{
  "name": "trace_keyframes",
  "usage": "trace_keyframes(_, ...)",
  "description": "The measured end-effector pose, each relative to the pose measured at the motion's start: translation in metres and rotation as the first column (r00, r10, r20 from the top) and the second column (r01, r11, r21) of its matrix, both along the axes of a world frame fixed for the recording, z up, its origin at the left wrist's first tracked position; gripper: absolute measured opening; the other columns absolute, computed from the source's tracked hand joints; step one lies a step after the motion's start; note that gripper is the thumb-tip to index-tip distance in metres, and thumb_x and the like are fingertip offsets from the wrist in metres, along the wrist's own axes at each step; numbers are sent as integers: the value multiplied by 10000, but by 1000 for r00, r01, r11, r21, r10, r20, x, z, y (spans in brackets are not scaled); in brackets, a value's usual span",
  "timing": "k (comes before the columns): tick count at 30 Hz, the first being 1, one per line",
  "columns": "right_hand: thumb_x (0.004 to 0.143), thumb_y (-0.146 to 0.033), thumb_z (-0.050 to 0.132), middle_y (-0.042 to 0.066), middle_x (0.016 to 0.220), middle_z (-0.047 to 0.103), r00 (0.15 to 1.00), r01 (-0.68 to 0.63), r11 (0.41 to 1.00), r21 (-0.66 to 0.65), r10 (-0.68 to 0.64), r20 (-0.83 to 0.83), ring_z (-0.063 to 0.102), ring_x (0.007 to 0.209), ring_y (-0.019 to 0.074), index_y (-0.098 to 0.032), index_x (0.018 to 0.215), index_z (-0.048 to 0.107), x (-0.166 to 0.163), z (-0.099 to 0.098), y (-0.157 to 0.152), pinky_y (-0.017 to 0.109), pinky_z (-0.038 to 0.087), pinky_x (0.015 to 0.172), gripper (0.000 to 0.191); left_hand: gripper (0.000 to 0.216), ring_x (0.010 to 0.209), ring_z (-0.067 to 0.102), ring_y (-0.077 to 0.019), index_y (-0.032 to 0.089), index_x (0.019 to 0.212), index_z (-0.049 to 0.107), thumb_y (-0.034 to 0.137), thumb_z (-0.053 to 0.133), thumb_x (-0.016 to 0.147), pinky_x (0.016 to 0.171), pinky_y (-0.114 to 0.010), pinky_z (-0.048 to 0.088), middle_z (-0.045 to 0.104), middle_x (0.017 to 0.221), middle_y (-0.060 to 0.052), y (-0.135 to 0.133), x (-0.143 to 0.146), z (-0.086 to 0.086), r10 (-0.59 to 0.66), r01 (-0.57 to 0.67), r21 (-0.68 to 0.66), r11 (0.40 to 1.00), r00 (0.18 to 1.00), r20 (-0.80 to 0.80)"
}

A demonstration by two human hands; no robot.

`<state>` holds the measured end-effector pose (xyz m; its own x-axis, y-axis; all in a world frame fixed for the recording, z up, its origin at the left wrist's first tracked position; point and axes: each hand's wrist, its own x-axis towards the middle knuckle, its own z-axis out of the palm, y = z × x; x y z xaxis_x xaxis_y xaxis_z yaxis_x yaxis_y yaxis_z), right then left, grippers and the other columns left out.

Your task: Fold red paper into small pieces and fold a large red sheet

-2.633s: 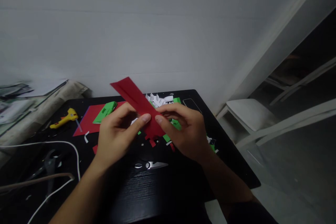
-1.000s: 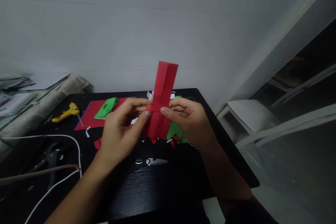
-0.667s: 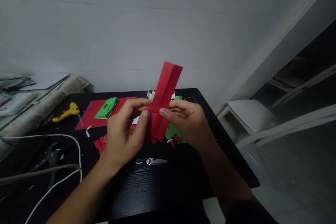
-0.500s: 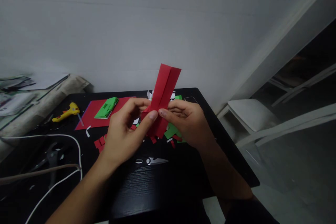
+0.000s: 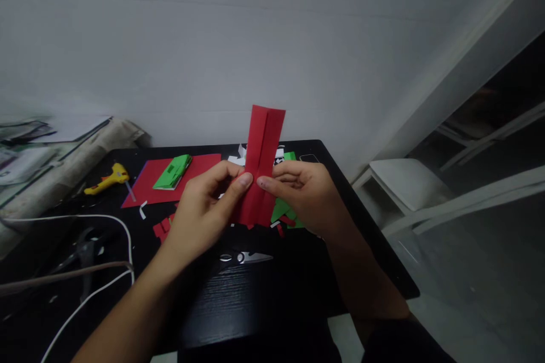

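Nearest on my feed: scissors (image 5: 254, 258), below grip. Left hand (image 5: 208, 198) and right hand (image 5: 306, 190) pinch red paper strip (image 5: 259, 142) near mid-length, thumbs on near face; strip roughly upright. I judge strip light, bendable, easily creased; best held by side edges. Beyond grip: white scraps (image 5: 280, 153).

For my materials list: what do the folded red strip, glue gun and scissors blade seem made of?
Folded red strip: matte paper or thin card; lengthwise crease shows. Glue gun: probably smooth plastic; bright yellow body. Scissors blade: likely metal, silvery sheen.
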<state>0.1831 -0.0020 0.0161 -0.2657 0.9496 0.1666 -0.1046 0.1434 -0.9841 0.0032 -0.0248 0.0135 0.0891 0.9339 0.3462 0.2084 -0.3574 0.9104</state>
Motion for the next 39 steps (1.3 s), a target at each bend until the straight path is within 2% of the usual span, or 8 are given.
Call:
trace_keyframes(7,736,-357,854,37,832,793,1000,-5,1000,14,5,-6,758,763,179,-188,825,758,1,1,-1,308,637,721,214,162,670,575,-101,196,901,673,355,706,904,558,-182,453,644,799,5,3,0,-1,-6,6,14,1000,999,38)
trace_keyframes(13,719,-314,869,33,878,787,1000,9,999,43,-8,-16,761,832,183,-188,896,736,-3,-5,1,318,643,777,255,183,607,516,-96,190,867,657,361,719,886,525,-186,427,585,726,16,4,-3,-1,16,-13,-34,999,994,110)
trace_keyframes(19,706,-278,875,17,834,770,997,48,997,58,-45,-59,749,791,160,-195,888,712,-5,-8,1,294,636,758,258,171,636,570,-110,185,857,674,343,737,863,569,-195,483,646,749,4,5,-4,3,-7,17,-65,998,989,148)
trace_keyframes(23,724,-288,859,13,827,768,999,5,996,84,-2,-32,743,767,163,-203,871,726,-4,-8,0,301,631,713,217,210,671,651,-149,173,849,743,380,774,830,600,-231,543,710,741,-27,7,-4,3,-35,50,-90,995,986,160)
trace_keyframes(27,756,-273,840,12,881,776,999,-31,995,94,34,-30,748,793,157,-215,960,745,-2,-6,-2,285,623,717,233,221,583,629,-126,172,783,761,388,787,825,530,-213,514,712,679,-21,8,-5,1,20,-7,-79,997,987,161)
trace_keyframes(31,765,-277,837,8,845,767,999,-54,996,66,54,-5,744,755,155,-213,1027,723,-2,-4,-5,277,618,679,293,212,511,586,-100,182,741,758,378,806,808,452,-188,466,698,632,-4,9,-7,0,70,-61,-59,996,984,164)
trace_keyframes(37,771,-292,836,-3,794,753,998,-57,997,44,57,1,749,760,173,-214,1038,701,1,-4,-3,294,623,668,309,255,516,617,-132,185,776,767,432,827,772,442,-213,475,668,588,-7,12,-13,-5,115,-99,-166,981,989,93)
trace_keyframes(39,758,-285,846,-5,778,750,998,-59,998,30,59,5,750,756,176,-209,1031,701,2,-4,-3,299,627,672,318,280,524,628,-142,183,731,748,449,835,756,457,-222,491,653,568,-4,12,-14,-5,127,-112,-189,976,989,70)
